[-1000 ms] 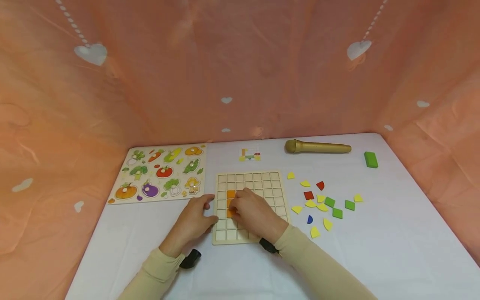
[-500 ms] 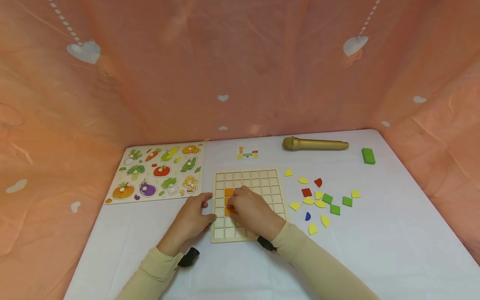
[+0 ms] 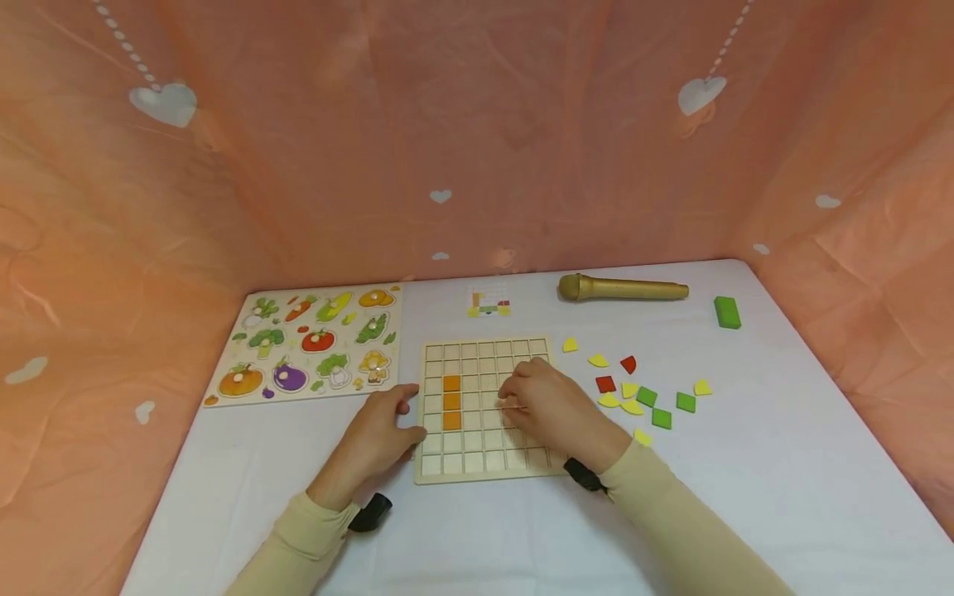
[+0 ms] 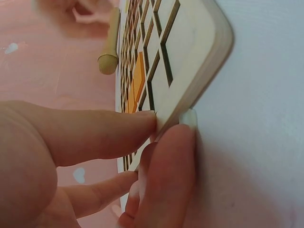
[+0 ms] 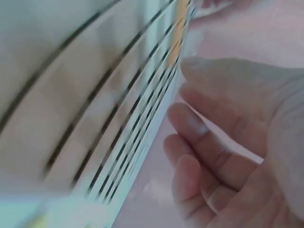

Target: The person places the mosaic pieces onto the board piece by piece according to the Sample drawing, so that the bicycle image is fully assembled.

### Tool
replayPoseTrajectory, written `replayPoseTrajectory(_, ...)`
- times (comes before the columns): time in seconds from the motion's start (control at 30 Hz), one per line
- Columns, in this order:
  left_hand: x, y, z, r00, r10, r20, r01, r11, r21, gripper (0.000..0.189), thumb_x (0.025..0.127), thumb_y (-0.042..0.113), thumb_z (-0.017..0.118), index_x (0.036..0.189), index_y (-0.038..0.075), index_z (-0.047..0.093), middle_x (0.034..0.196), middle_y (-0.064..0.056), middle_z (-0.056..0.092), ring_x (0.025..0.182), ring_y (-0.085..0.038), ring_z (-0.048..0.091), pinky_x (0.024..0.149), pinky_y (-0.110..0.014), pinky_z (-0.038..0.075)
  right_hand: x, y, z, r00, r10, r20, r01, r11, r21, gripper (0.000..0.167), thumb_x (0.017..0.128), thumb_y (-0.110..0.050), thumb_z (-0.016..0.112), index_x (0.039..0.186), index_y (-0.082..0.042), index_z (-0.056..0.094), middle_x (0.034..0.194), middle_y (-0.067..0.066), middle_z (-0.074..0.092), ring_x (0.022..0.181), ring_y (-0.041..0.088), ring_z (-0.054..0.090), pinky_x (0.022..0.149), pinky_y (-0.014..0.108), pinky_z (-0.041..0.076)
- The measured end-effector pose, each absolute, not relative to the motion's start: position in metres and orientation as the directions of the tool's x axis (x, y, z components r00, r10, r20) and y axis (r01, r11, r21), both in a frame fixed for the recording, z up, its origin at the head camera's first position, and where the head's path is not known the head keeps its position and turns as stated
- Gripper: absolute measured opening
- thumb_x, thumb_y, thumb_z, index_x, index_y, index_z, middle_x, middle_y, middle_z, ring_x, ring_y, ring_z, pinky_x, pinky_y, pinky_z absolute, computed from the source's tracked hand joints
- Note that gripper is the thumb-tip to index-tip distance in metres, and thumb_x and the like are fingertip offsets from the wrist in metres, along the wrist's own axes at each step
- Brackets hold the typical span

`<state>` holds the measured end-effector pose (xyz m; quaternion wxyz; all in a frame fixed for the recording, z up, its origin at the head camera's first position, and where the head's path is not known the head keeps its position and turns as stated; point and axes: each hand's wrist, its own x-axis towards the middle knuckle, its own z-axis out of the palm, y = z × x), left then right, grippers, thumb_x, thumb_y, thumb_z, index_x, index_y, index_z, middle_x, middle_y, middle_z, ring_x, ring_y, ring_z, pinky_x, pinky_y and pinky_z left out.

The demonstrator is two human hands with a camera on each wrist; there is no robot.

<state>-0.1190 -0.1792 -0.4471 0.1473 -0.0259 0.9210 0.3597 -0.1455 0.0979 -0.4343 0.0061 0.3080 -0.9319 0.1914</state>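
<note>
Orange tiles (image 3: 451,401) sit in the board (image 3: 474,439) before me, whose left edge my left hand (image 3: 376,434) touches, probably for steadiness, while my right hand (image 3: 555,410), seemingly empty, hovers loosely curled above.

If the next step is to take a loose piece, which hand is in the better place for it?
Probably the right hand: it is nearer the loose pieces and looks empty in its wrist view. The left hand touches the left edge of the grid board, on the side away from those pieces.
</note>
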Motion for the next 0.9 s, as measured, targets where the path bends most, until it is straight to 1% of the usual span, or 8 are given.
replayPoseTrajectory(0.13,-0.119,-0.181,-0.447,-0.952,0.063,-0.298,-0.162,0.724,0.671,0.070,0.092,0.009,0.080,0.157,0.002,0.053,0.120,-0.015,0.058,0.080,-0.021,0.060,0.075,-0.033,0.052,-0.141,0.135,-0.437,-0.834,-0.540,0.114,-0.545,0.770,-0.332,0.021,0.091,-0.013,0.085,0.112,-0.010,0.082,0.109,-0.001,0.073,0.107,0.020,0.062,0.091,0.036,0.059)
replayPoseTrajectory(0.23,-0.120,-0.181,-0.446,-0.950,0.065,-0.305,-0.168,0.716,0.677,0.071,0.093,0.009,0.080,0.157,0.002,0.052,0.121,-0.016,0.058,0.072,-0.020,0.060,0.071,-0.031,0.052,-0.137,0.157,-0.439,-0.859,-0.504,0.090,-0.504,0.801,-0.323,0.022,0.091,-0.009,0.085,0.113,-0.011,0.082,0.112,-0.002,0.073,0.112,0.020,0.064,0.094,0.038,0.060)
replayPoseTrajectory(0.37,-0.120,-0.183,-0.445,-0.950,0.056,-0.306,-0.173,0.721,0.671,0.071,0.093,0.010,0.080,0.158,0.003,0.052,0.121,-0.016,0.058,0.071,-0.018,0.059,0.072,-0.030,0.051,-0.135,0.175,-0.441,-0.873,-0.481,0.080,-0.480,0.819,-0.315,0.025,0.089,-0.006,0.087,0.113,-0.011,0.082,0.114,0.000,0.074,0.115,0.022,0.064,0.095,0.040,0.061)
replayPoseTrajectory(0.47,-0.120,-0.184,-0.446,-0.949,0.052,-0.310,-0.182,0.714,0.676,0.071,0.093,0.008,0.079,0.158,0.003,0.051,0.120,-0.016,0.057,0.065,-0.018,0.061,0.070,-0.030,0.052,-0.134,0.179,-0.442,-0.877,-0.477,0.056,-0.469,0.827,-0.310,0.026,0.089,-0.006,0.087,0.114,-0.010,0.082,0.117,0.002,0.074,0.116,0.023,0.063,0.095,0.040,0.062)
replayPoseTrajectory(0.6,-0.119,-0.183,-0.445,-0.950,0.056,-0.308,-0.183,0.699,0.692,0.071,0.092,0.008,0.079,0.157,0.002,0.051,0.121,-0.017,0.057,0.063,-0.018,0.061,0.067,-0.030,0.053,-0.134,0.179,-0.443,-0.883,-0.469,0.007,-0.449,0.841,-0.303,0.028,0.090,-0.006,0.086,0.117,-0.012,0.082,0.121,0.002,0.074,0.118,0.023,0.063,0.097,0.040,0.062)
replayPoseTrajectory(0.9,-0.117,-0.179,-0.446,-0.948,0.057,-0.313,-0.188,0.691,0.698,0.070,0.092,0.008,0.079,0.157,0.002,0.052,0.121,-0.017,0.057,0.062,-0.018,0.061,0.067,-0.030,0.053,-0.131,0.184,-0.447,-0.895,-0.447,0.001,-0.426,0.852,-0.306,0.024,0.091,-0.003,0.083,0.114,-0.011,0.083,0.114,0.000,0.074,0.113,0.021,0.064,0.092,0.037,0.062)
